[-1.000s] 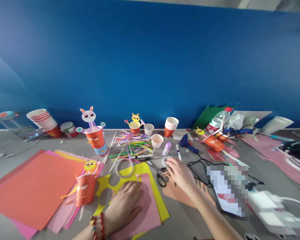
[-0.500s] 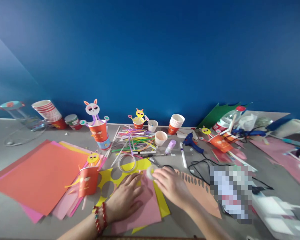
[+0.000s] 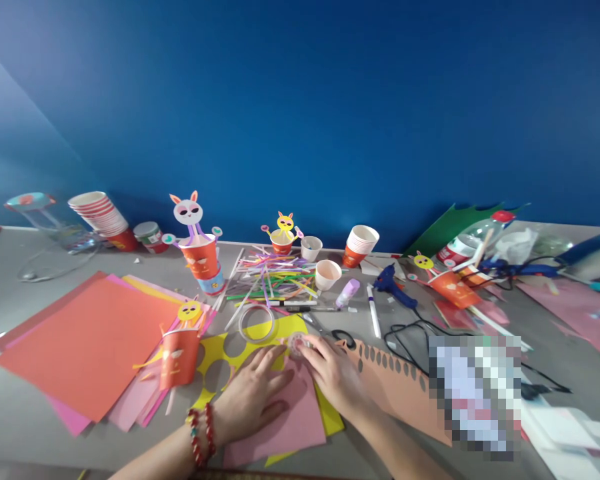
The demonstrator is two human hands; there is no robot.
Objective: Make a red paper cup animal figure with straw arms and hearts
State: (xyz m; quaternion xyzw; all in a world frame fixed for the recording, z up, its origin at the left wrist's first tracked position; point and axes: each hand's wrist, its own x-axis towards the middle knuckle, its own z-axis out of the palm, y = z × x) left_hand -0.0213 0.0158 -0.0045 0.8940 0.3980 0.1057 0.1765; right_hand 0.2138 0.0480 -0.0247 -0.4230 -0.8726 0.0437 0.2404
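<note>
My left hand [image 3: 254, 393] lies with fingers spread on a sheet of pink paper [image 3: 300, 420], a red bead bracelet at its wrist. Between the fingertips of my right hand [image 3: 333, 373] is a small, clear round disc [image 3: 297, 345], perhaps a roll of tape; its kind is hard to make out. The disc rests at the far edge of the pink sheet. Beneath that sheet lies yellow paper [image 3: 265, 330] with round holes cut out. A white ring [image 3: 241, 325] sits on the yellow paper beyond my left hand.
Left stand an orange paper cup with a yellow figure [image 3: 179, 360] and stacked coloured sheets [image 3: 85, 347]. Farther back are drinking straws [image 3: 270, 280], a glue stick [image 3: 349, 293], a marker [image 3: 373, 312] and a blue glue gun [image 3: 396, 290] with its cable. Orange-pink paper with cutouts [image 3: 405, 400] lies right.
My right hand has brought the clear disc slightly left and down onto the pink sheet's far edge. My left hand stays in place on the paper. The view has shifted a little.
</note>
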